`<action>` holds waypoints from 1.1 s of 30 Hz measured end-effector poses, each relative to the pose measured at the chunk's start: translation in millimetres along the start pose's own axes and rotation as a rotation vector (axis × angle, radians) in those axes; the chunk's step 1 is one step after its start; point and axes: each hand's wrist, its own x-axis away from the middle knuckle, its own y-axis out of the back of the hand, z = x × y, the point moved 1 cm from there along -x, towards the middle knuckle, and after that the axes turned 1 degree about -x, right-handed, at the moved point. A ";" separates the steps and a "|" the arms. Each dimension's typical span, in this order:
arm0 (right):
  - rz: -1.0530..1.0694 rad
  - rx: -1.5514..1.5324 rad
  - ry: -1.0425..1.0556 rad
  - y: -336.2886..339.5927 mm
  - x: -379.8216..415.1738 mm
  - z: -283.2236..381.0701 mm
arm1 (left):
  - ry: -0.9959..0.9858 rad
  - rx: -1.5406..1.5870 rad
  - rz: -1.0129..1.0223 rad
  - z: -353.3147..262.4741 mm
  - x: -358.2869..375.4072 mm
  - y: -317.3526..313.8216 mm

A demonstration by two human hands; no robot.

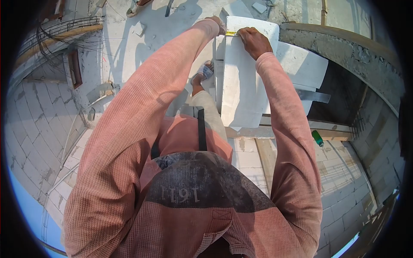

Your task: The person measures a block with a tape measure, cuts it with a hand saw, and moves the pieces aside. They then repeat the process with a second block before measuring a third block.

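Observation:
A large white block [244,81] lies lengthwise in front of me. Across its far end runs a short yellow stretch of tape measure [232,33], between my two hands. My left hand [220,25] is closed at the block's left edge, at one end of the tape; its fingers are partly hidden. Curled over the block's top, my right hand [254,42] pinches the tape's other end at its fingertips. The tape's case is not visible.
More white blocks [301,64] lie to the right, with a saw blade [315,96] sticking out over a dark opening [335,81]. A green bottle [317,138] lies lower right. Wires [45,41] bristle at upper left. Block walls [41,120] stand on both sides.

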 end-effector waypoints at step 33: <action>-0.024 -0.100 0.200 -52.7 120.9 18.8 | 0.252 -0.110 0.007 32.4 58.9 -133.7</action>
